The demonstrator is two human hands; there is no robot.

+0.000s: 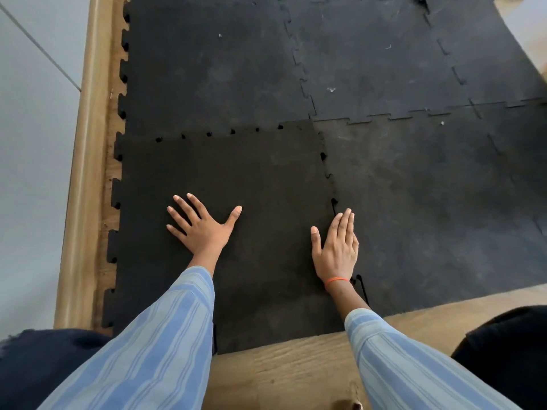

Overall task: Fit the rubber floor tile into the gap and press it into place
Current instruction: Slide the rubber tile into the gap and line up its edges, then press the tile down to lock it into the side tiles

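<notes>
Down at the wooden floor's [284, 377] left side, beside the skirting board [85, 173], the rubber floor tile [266, 179] lies in the gap, its toothed far and right edges meeting the neighbouring tiles [414, 187]. Left hand [204, 229] lies flat on it, fingers spread, gripping nothing. Right hand [337, 250] lies flat along the tile's right seam, fingers together, holding nothing.
</notes>
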